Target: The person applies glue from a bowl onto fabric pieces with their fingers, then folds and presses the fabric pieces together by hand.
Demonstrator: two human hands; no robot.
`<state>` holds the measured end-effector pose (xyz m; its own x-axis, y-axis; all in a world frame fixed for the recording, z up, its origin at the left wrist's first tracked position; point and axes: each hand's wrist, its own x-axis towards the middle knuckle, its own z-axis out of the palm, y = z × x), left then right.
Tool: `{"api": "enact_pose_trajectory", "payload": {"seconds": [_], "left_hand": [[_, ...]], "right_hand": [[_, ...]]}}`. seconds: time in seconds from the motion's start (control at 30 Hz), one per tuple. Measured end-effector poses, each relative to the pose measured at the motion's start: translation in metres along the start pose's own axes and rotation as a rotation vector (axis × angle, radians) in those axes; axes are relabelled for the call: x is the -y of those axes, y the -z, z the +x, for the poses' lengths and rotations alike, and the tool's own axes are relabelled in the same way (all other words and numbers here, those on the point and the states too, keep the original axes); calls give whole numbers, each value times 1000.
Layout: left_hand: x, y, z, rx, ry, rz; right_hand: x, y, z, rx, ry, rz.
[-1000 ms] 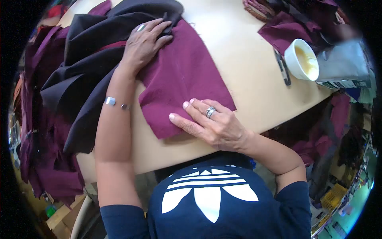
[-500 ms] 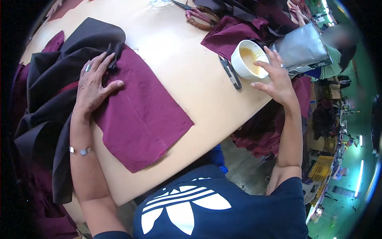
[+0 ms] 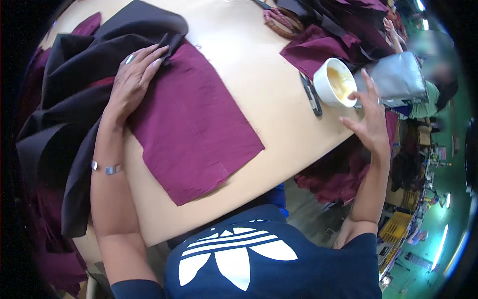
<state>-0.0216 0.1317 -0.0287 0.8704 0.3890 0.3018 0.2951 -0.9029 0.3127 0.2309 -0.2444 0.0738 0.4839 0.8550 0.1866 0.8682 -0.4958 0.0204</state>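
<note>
My left hand [image 3: 133, 79] lies on the dark brown fabric [image 3: 142, 22], fingers stretched toward its bunched edge. Under and beside that hand, a maroon cloth panel [image 3: 194, 124] is spread flat on the table. My right hand [image 3: 371, 117] is at the near right side of a white bowl [image 3: 326, 87] with pale yellow paste inside. Its fingers are apart, and one fingertip reaches the bowl's rim; whether it touches the paste I cannot tell. Thread snips [image 3: 311, 94] lie just left of the bowl.
Scissors with wrapped handles [image 3: 281, 22] rest at the far side of the table [image 3: 239, 50]. A metal tin [image 3: 398, 79] stands behind my right hand. Maroon and dark scraps [image 3: 318, 47] are heaped near the bowl. Another person's hand [image 3: 393, 35] shows at the far right.
The view has shifted, so the table's things sit further right. My left thumb has drawn in toward the fingers. My right hand stays by the bowl, which looks more tilted.
</note>
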Motion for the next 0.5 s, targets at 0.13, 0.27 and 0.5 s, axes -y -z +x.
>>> {"api": "enact_pose_trajectory", "payload": {"seconds": [0.13,0.27,0.5], "left_hand": [[1,-1,2,-25,10,-73],[-2,-4,3,-38,35,-106],[-1,-17,7,-79,30,-103]], "right_hand": [[27,7,1,92,60,-78],[103,3,34,-42,287,232],[200,-89,112,-56,493,769]]}}
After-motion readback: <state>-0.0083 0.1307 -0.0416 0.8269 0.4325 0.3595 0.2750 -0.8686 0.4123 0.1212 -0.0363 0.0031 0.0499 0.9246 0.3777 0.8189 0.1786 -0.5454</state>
